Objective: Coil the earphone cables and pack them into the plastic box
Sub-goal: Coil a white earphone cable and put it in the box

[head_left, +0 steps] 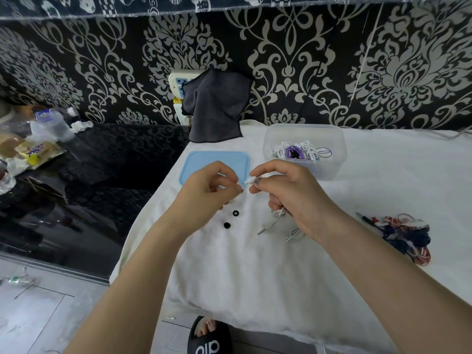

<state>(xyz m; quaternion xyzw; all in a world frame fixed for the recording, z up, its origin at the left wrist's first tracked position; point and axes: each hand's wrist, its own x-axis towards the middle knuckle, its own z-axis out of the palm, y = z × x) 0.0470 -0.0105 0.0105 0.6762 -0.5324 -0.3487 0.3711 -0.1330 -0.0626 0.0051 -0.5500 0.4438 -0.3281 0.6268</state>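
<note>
White cloth (255, 277), earphone (249, 181) pinched between fingertips (256, 181)

Both bare forearms reach in from the near edge and converge at the middle. The left hand (209, 186) has its fingers curled, thumb and forefinger pinched together. The right hand (288, 190) mirrors it (fingertips nearly touching the left's), its lower fingers curled inward.
</note>
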